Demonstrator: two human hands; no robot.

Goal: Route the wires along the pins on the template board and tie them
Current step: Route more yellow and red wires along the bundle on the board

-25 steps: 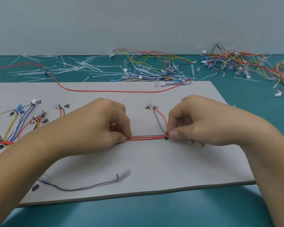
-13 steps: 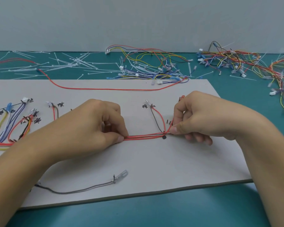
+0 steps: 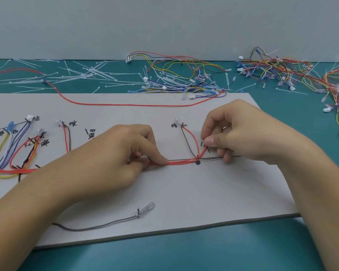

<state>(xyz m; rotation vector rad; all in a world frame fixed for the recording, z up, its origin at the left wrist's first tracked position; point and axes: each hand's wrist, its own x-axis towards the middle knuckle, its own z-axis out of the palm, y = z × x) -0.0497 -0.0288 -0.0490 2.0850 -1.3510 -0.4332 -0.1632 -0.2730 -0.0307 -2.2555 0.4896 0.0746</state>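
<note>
A grey template board (image 3: 184,188) lies flat on the teal table, with handwritten labels and small pins. A bundle of red wires (image 3: 180,162) runs left to right across its middle. My left hand (image 3: 125,153) pinches this bundle at its middle and holds it down on the board. My right hand (image 3: 233,133) pinches a red wire end (image 3: 204,148) lifted up beside the pins at the right. A red and brown pair (image 3: 190,139) loops up to a labelled pin. Coloured wires (image 3: 14,147) fan out at the board's left.
A loose grey wire with a clear terminal (image 3: 143,211) lies near the board's front edge. A long red wire (image 3: 125,104) crosses the board's back. White cable ties (image 3: 76,73) and heaps of loose coloured wires (image 3: 184,79) (image 3: 292,71) lie behind.
My right hand has risen from the black dot on the board and drawn the red wire end up and right toward the pins. My left hand has kept its hold.
</note>
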